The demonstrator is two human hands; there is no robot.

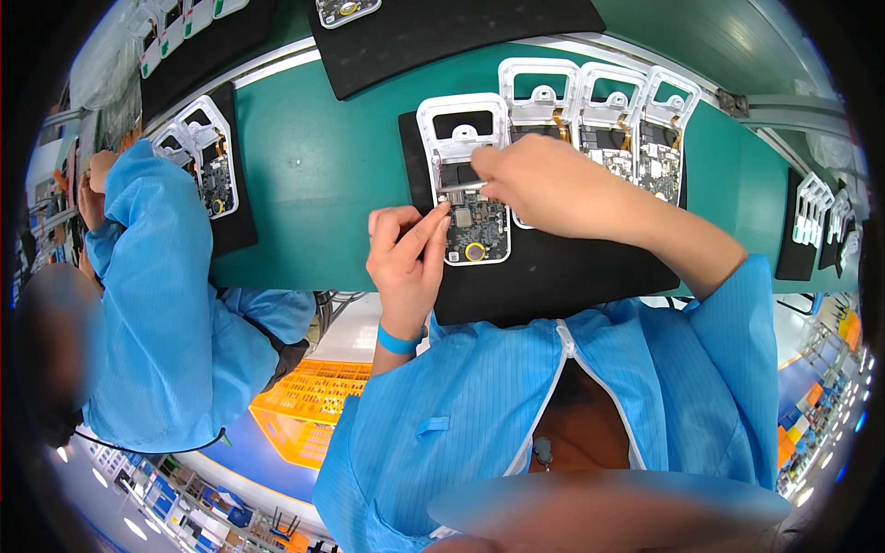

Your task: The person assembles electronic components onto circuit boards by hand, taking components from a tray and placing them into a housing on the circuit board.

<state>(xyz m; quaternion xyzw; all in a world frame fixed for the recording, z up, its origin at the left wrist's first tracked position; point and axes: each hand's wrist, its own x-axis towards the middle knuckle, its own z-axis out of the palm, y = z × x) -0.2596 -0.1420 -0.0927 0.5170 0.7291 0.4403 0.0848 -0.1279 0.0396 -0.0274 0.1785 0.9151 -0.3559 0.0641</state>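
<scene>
Head view: right hand (544,180) grip pinching tweezers (458,186) over circuit board (475,230), left hand (406,253) fingers pressed together beside it.

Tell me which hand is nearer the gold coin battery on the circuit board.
Left. The left hand touches the board's left edge beside the coin battery; the right hand works higher up, at the board's top end.
</scene>
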